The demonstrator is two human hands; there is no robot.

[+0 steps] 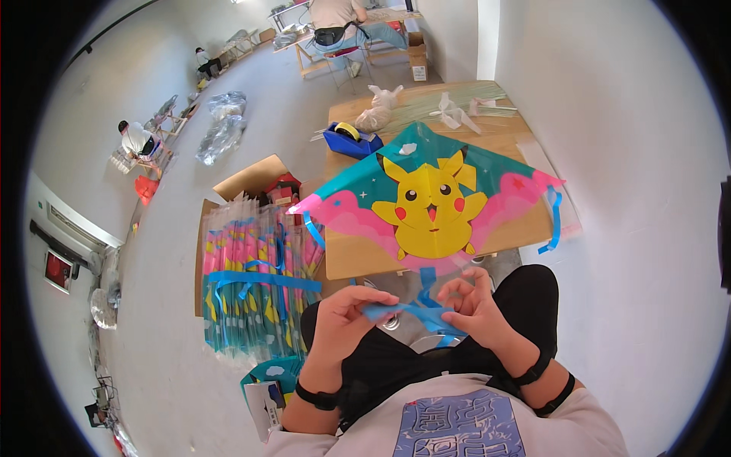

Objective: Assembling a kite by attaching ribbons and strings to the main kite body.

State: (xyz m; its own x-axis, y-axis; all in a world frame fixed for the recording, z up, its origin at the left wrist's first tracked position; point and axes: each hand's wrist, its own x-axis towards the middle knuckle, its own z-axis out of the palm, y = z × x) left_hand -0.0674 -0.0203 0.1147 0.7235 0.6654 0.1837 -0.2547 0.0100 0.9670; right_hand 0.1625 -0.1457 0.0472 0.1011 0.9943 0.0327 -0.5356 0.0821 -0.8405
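Observation:
A kite (434, 217) with a yellow cartoon character on teal and pink lies spread over the wooden table, its lower edge toward me. Blue streamers (554, 221) hang at both wing tips. From the kite's bottom a blue ribbon tail (427, 283) runs down to my hands above my lap. My left hand (352, 314) pinches the ribbon at its left part. With thumb and fingers, my right hand (474, 308) grips the same ribbon a little to the right, other fingers raised. Between the hands the ribbon looks bunched or twisted.
Left of the table, an open cardboard box (255, 179) is packed with folded kites (255, 282) in clear sleeves. A blue tape dispenser (352, 142), a tied plastic bag (378, 110) and thin pale rods (487, 103) lie at the table's far side. Several people sit working farther off. A white wall (632, 190) stands at right.

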